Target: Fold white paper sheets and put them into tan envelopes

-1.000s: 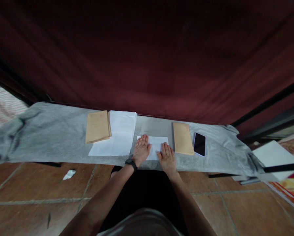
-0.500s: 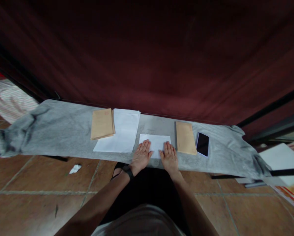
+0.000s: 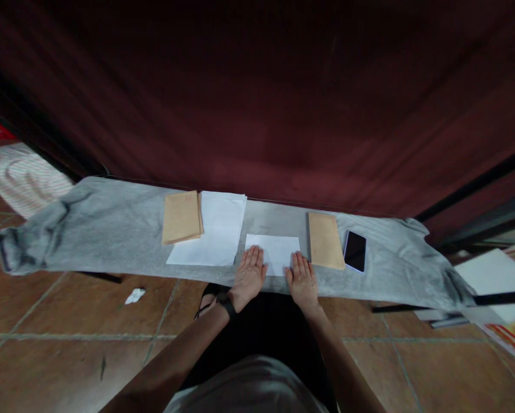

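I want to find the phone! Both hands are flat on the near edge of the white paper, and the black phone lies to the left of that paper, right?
Not quite. The head view shows the black phone to the right of the white paper, just beyond a brown envelope. The left hand and right hand do lie flat on its near edge.

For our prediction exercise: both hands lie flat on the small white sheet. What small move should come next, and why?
Probably the right hand should reach for the brown envelope: both it and the left hand rest palms-down on the white sheet, which looks flat, and the envelope lies just right of it.
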Tool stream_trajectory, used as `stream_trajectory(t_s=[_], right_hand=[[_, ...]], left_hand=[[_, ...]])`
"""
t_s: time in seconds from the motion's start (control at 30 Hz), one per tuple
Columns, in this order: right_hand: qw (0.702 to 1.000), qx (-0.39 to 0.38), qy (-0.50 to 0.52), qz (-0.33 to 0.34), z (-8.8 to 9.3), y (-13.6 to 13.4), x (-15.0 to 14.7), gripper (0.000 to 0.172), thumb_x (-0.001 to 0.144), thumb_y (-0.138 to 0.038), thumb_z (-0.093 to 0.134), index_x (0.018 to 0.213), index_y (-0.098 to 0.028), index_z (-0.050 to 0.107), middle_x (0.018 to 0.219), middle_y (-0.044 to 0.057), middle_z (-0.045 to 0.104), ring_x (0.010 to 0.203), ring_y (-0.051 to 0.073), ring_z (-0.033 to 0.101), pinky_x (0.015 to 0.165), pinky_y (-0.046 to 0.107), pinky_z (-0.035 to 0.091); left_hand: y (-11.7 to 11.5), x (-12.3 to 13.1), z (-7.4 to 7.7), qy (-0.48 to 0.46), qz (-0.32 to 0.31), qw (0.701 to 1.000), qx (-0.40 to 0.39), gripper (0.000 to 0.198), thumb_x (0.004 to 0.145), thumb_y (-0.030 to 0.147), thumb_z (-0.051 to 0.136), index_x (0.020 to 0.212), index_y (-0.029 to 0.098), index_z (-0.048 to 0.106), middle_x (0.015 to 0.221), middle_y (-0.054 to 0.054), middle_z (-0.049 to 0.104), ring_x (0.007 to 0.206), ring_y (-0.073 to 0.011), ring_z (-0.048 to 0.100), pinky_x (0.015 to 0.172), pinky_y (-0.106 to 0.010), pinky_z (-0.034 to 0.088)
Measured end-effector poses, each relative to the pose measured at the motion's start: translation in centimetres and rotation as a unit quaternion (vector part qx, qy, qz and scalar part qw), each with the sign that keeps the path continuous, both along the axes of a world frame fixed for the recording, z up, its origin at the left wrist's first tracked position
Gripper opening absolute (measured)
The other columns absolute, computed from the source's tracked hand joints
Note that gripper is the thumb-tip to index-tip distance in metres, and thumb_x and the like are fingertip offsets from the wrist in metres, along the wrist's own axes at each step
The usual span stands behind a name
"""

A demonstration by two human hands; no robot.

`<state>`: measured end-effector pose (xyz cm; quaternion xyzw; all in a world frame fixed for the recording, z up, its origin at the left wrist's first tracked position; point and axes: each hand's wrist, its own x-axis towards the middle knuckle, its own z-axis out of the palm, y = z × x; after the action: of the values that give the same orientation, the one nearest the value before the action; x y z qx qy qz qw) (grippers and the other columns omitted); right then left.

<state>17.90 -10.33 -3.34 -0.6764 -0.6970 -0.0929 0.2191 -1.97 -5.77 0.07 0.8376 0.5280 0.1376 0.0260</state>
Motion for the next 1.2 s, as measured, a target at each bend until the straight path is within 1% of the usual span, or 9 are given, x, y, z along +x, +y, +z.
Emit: stream_trajectory(t_s=[0.13, 0.23, 0.37, 0.53, 0.7, 0.83, 1.0, 1.13, 1.2], right_hand=[[1.000, 0.004, 0.000, -0.003, 0.1, 0.1, -0.1, 0.057, 0.106, -0.039, 0.032, 0.153, -0.008, 0.038, 0.151, 0.020, 0.049, 0.140, 0.030, 0.045, 0.114, 0.050, 0.035], [1.000, 0.009, -0.006, -0.001, 0.1, 0.1, -0.1, 0.056, 0.106, -0.039, 0.032, 0.153, -0.009, 0.038, 0.150, 0.019, 0.051, 0.140, 0.030, 0.046, 0.114, 0.049, 0.035], [1.000, 0.010, -0.012, -0.005, 0.0, 0.1, -0.1, 0.056, 0.106, -0.039, 0.034, 0.153, -0.008, 0.038, 0.150, 0.020, 0.051, 0.139, 0.031, 0.047, 0.113, 0.049, 0.035], [1.000, 0.010, -0.007, -0.009, 0.0, 0.2, -0.2, 0.056, 0.105, -0.038, 0.036, 0.153, -0.009, 0.038, 0.150, 0.020, 0.051, 0.139, 0.030, 0.047, 0.114, 0.049, 0.035], [1.000, 0.013, -0.009, -0.008, 0.4, 0.1, -0.2, 0.054, 0.104, -0.034, 0.038, 0.152, -0.010, 0.041, 0.150, 0.017, 0.052, 0.140, 0.029, 0.046, 0.115, 0.048, 0.034], [1.000, 0.014, -0.006, -0.006, 0.5, -0.1, -0.3, 0.052, 0.103, -0.033, 0.041, 0.150, -0.011, 0.043, 0.150, 0.015, 0.052, 0.140, 0.029, 0.045, 0.116, 0.047, 0.033], [0.999, 0.025, 0.022, 0.003, 0.5, -0.4, -0.2, 0.047, 0.103, -0.028, 0.041, 0.146, -0.013, 0.049, 0.147, 0.013, 0.056, 0.139, 0.028, 0.046, 0.116, 0.048, 0.034], [0.995, 0.024, 0.095, 0.023, 0.8, -0.6, 0.3, 0.048, 0.103, -0.027, 0.037, 0.148, -0.014, 0.046, 0.147, 0.014, 0.055, 0.138, 0.026, 0.049, 0.115, 0.047, 0.038], [0.988, 0.020, 0.154, 0.018, 1.0, -0.7, 0.4, 0.049, 0.103, -0.027, 0.035, 0.150, -0.015, 0.042, 0.148, 0.015, 0.053, 0.138, 0.026, 0.049, 0.112, 0.048, 0.042]], left_hand=[[2.0, 2.5, 0.0, -0.010, -0.061, 0.998, -0.019, 0.057, 0.103, 0.036, 0.030, 0.154, 0.012, 0.035, 0.161, -0.014, 0.037, 0.152, -0.0251, 0.025, 0.124, -0.047, 0.021], [4.6, 3.0, 0.3, -0.006, -0.052, 0.998, -0.047, 0.056, 0.102, 0.035, 0.029, 0.154, 0.014, 0.035, 0.160, -0.013, 0.039, 0.151, -0.0253, 0.029, 0.123, -0.048, 0.022], [7.4, 2.4, 1.5, 0.017, -0.030, 0.998, -0.060, 0.052, 0.102, 0.030, 0.031, 0.150, 0.014, 0.042, 0.157, -0.012, 0.043, 0.147, -0.0261, 0.035, 0.121, -0.045, 0.024], [8.8, 2.1, 3.2, 0.035, -0.023, 0.996, -0.073, 0.042, 0.097, 0.023, 0.042, 0.135, 0.015, 0.057, 0.139, -0.015, 0.058, 0.128, -0.0295, 0.052, 0.108, -0.046, 0.039], [10.2, 2.1, 4.7, 0.029, -0.007, 0.995, -0.099, 0.030, 0.088, 0.022, 0.058, 0.116, 0.018, 0.067, 0.125, -0.013, 0.064, 0.121, -0.0297, 0.056, 0.104, -0.044, 0.042], [10.5, 1.4, 5.6, 0.004, -0.002, 0.991, -0.136, 0.022, 0.088, 0.017, 0.057, 0.105, 0.017, 0.070, 0.118, -0.013, 0.068, 0.118, -0.0258, 0.059, 0.103, -0.037, 0.042], [9.0, -0.6, 6.3, -0.068, 0.038, 0.979, -0.188, 0.015, 0.086, 0.017, 0.058, 0.095, 0.020, 0.069, 0.103, -0.009, 0.073, 0.106, -0.0238, 0.065, 0.092, -0.033, 0.046], [8.0, -2.9, 6.4, -0.170, 0.090, 0.956, -0.222, 0.003, 0.078, 0.019, 0.065, 0.076, 0.022, 0.065, 0.079, -0.003, 0.071, 0.090, -0.0237, 0.067, 0.077, -0.030, 0.047], [7.4, -3.8, 6.2, -0.240, 0.116, 0.934, -0.239, 0.011, 0.077, 0.024, 0.065, 0.067, 0.021, 0.060, 0.065, 0.000, 0.064, 0.077, -0.0215, 0.065, 0.068, -0.028, 0.045]])
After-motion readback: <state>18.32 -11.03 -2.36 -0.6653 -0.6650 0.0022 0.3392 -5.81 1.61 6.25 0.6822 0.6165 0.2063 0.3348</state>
